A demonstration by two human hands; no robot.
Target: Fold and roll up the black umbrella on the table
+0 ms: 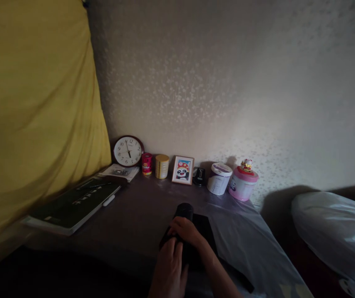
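Note:
A black cylindrical object [184, 210] rises above my hands near the front middle of the table. My right hand [185, 229] wraps over it, fingers curled round its side. Lower and to the left, my left hand [170, 260] presses its bent fingers against the dark object, just below the right hand. Under and behind both hands lies a flat black item [204, 231], its outline partly hidden by the right forearm. A dark strap [237, 275] trails from it toward the lower right. Dim light hides the details of these black things.
Dark green book [80, 203] and white marker [109, 200] at left. Along the wall stand a clock [128, 151], red can [146, 164], yellow-lidded can [162, 167], panda frame [182, 170], small black object [199, 176], white tub [219, 179] and pink tub [243, 184] bearing a figurine [246, 165].

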